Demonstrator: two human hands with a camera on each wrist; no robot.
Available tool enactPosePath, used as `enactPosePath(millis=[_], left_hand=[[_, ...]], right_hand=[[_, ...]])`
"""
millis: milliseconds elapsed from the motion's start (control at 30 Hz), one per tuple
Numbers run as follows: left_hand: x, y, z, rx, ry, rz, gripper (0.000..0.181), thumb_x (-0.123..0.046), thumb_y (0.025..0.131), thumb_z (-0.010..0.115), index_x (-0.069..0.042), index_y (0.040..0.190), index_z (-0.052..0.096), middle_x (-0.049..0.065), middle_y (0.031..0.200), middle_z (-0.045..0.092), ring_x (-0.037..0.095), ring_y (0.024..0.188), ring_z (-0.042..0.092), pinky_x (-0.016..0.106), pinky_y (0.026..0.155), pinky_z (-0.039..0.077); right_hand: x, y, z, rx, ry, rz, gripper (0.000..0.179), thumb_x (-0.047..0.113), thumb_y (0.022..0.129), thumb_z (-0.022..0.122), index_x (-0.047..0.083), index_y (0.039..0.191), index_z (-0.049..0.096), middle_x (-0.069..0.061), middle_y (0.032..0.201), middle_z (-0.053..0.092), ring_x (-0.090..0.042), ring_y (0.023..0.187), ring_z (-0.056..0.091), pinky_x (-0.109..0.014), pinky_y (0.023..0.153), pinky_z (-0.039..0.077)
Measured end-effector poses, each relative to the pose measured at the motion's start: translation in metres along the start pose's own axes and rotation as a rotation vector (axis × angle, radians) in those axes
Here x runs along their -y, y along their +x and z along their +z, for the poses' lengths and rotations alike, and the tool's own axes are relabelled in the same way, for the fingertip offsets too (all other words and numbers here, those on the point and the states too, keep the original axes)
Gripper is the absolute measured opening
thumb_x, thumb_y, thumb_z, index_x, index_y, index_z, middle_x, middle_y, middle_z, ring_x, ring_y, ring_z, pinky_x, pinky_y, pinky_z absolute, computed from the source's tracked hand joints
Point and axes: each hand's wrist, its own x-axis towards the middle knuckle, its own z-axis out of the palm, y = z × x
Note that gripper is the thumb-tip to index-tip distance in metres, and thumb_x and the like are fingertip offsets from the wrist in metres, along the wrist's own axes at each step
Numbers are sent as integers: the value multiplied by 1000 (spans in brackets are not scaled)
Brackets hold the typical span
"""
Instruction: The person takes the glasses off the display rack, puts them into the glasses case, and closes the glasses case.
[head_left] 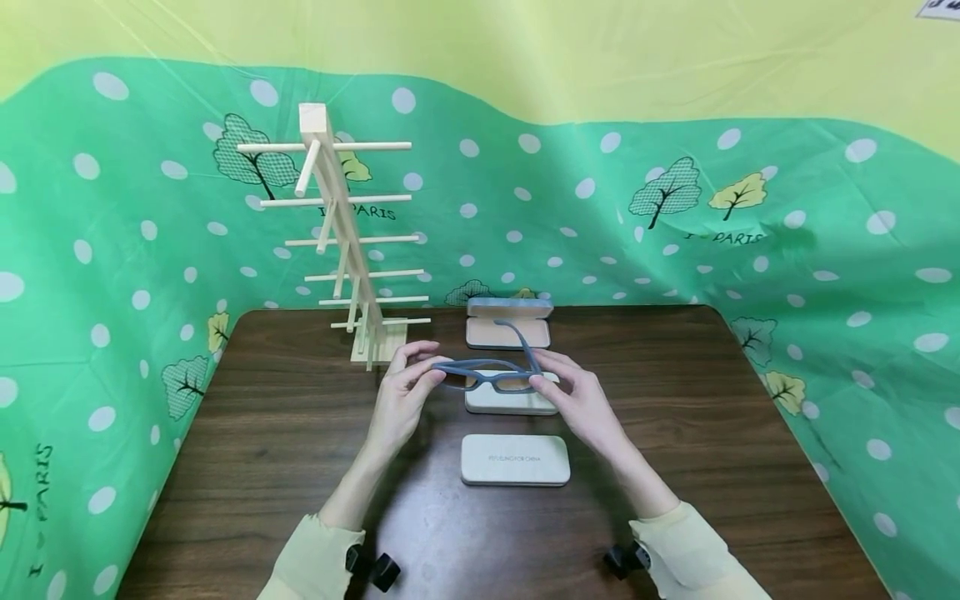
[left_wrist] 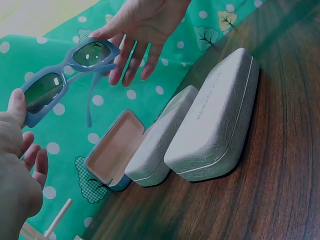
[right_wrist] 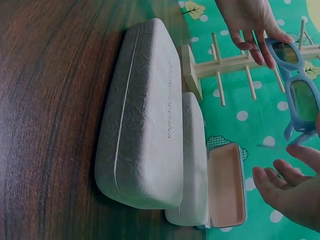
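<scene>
Blue-framed sunglasses (head_left: 487,377) with dark lenses are held up above the table between both hands. My left hand (head_left: 400,404) pinches one end of the frame between thumb and fingers. At the opposite end, my right hand (head_left: 587,406) pinches the frame near the hinge. One temple arm juts out away from me on the right side; the other seems folded behind the lenses. Beneath the glasses lies a closed pale case (head_left: 512,407), partly covered by them. Nearer to me is another closed pale case (head_left: 515,460) with lettering on its lid.
Behind these, an open glasses case (head_left: 508,333) shows its pinkish lining (left_wrist: 116,147). A wooden rack (head_left: 345,225) with several pegs stands at the back left of the dark wooden table (head_left: 247,467). A green dotted cloth (head_left: 525,225) hangs behind the table.
</scene>
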Motion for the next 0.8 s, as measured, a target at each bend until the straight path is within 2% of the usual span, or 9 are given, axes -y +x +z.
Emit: enactPosePath(millis=[100,167,267,467,633,667,800], left_hand=[[0,2,1,2,-16,-14,20,-10,97,68,-4,113,78,12,141,57,38,128,56,13,99,46],[0,3,2,-1,-25,-17,20,-10,97,68,-4,113,78,12,141,57,38,129,55,13,101,45],[0,5,4,-3,-40,-12,20,-9,97,67,-3,113,78,12,142,56,39,131,54,14,103,44],[2,10,9,1,-31,-19,20,-10,97,68,-5,113,78,9,145,57,26,132,53,16,106,42],[3,12,10,0,-7,-38,20,-11,97,69,-5,113,78,8,147,57,27,137,51,19,108,39],[3,12,10,2,-1,-43,20,-11,97,69,-5,114,79,8,147,57,26,139,50,20,109,38],[3,13,11,12,-5,-73,21,-9,97,68,-2,115,77,10,152,54,27,146,44,27,111,38]], right_hand=[[-2,2,-1,8,13,-14,40,21,101,67,6,139,64,-12,149,59,-32,145,49,-17,101,48],[-3,3,-3,13,23,-24,39,20,102,66,6,137,66,-12,148,60,-32,144,49,-15,100,47],[-4,5,-5,18,32,-36,36,20,102,66,5,134,68,-13,146,61,-33,144,50,-20,103,47],[-7,9,-9,8,29,-29,31,18,101,67,3,129,71,-13,145,63,-33,144,50,-20,102,46],[-9,12,-11,10,45,-21,28,18,102,66,3,125,74,-14,145,62,-33,143,51,-37,110,42],[-10,12,-11,10,47,-22,28,18,102,66,3,124,74,-13,145,63,-33,143,51,-37,110,41],[-10,13,-11,13,72,-24,27,19,101,67,2,121,75,-14,145,63,-32,143,51,-19,105,40]])
